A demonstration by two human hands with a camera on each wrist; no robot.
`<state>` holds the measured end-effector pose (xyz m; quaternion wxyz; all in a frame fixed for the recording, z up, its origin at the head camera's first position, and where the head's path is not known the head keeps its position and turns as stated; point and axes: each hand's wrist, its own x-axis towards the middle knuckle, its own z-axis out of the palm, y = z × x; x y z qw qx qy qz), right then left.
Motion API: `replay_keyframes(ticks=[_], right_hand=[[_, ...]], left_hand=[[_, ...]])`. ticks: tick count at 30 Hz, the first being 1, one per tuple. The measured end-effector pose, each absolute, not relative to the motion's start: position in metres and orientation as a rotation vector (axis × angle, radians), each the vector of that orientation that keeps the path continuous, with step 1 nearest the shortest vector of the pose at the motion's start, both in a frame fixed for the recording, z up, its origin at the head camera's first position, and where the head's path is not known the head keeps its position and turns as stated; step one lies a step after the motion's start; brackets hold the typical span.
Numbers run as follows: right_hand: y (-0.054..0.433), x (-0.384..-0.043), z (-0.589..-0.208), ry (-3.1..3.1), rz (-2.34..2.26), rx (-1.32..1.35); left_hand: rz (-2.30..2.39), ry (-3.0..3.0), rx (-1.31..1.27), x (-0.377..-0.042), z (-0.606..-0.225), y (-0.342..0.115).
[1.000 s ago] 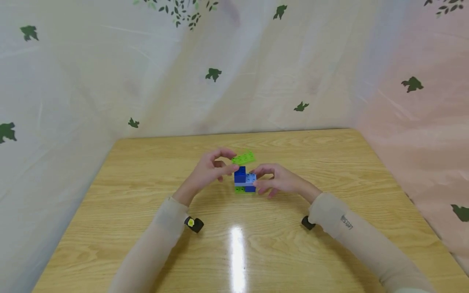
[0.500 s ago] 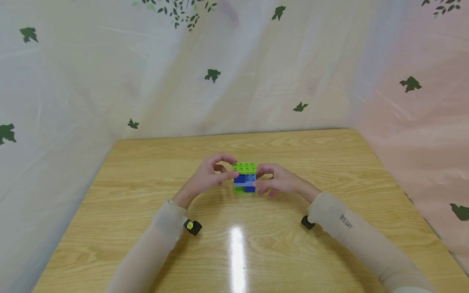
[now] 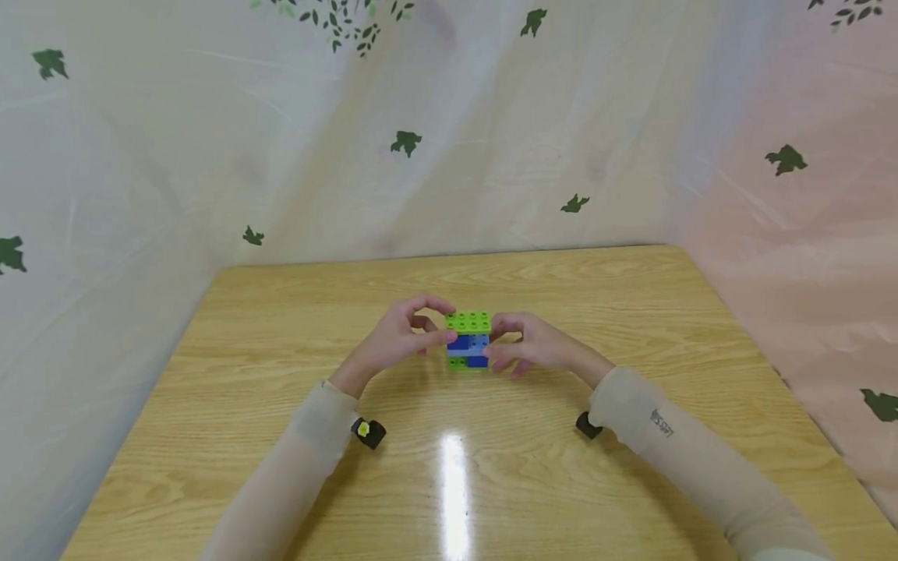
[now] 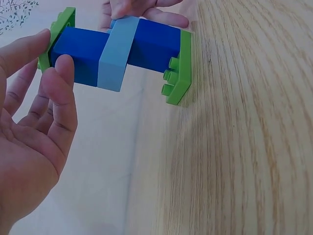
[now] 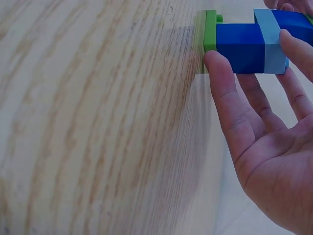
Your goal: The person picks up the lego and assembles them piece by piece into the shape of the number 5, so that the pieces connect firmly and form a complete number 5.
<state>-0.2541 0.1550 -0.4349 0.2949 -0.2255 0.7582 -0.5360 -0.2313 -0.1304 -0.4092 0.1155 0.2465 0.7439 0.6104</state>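
Observation:
A small stack of toy building bricks stands upright on the wooden table. At its foot is a green plate carrying a dark blue brick. Above that comes a light blue brick, then another dark blue brick. A second green plate lies level across the top, studs up. My left hand pinches this top plate at its left end, thumb in front and fingers behind. From the right, my right hand holds the stack by the light blue brick, one finger reaching down to the lower green plate.
The wooden table stretches around the stack, with a bright light reflection in front. Pale cloth with green leaf and bird prints hangs behind and at the sides. Black wrist cameras hang below both sleeves.
My left hand has brought the top green plate from a tilted position behind the stack forward and level over the upper dark blue brick. My right hand has stayed in place.

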Motion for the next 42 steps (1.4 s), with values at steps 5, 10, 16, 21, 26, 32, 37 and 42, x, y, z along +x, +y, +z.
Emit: replay_keyframes(ticks=[5, 10, 16, 21, 26, 32, 37, 42], right_hand=[[0.1547, -0.2542, -0.4344, 2.014, -1.428, -0.608], [0.1548, -0.2540, -0.4336, 2.016, -1.422, -0.607], [0.1547, -0.2541, -0.4326, 2.014, -1.421, -0.604], [0.1548, -0.2544, -0.4340, 2.018, -1.419, -0.604], [0.1547, -0.2540, -0.4345, 2.018, -1.427, -0.614], [0.1543, -0.2533, -0.4348, 2.016, -1.435, -0.620], [0.1545, -0.2525, -0.4341, 2.014, -1.435, -0.615], [0.1541, -0.2523, -0.4345, 2.010, -1.443, -0.618]], left_hand=[[1.786, 2.157, 0.713, -0.2319, -0.4094, -0.1310], [1.767, 2.155, 0.722, -0.2327, -0.4113, -0.1310], [1.732, 2.138, 0.721, -0.2329, -0.4119, -0.1307], [1.702, 2.088, 0.702, -0.2319, -0.4118, -0.1321], [1.697, 2.047, 0.743, -0.2297, -0.4126, -0.1327], [1.659, 2.048, 0.738, -0.2265, -0.4126, -0.1317], [1.662, 2.004, 0.684, -0.2246, -0.4125, -0.1315], [1.665, 1.989, 0.631, -0.2234, -0.4123, -0.1307]])
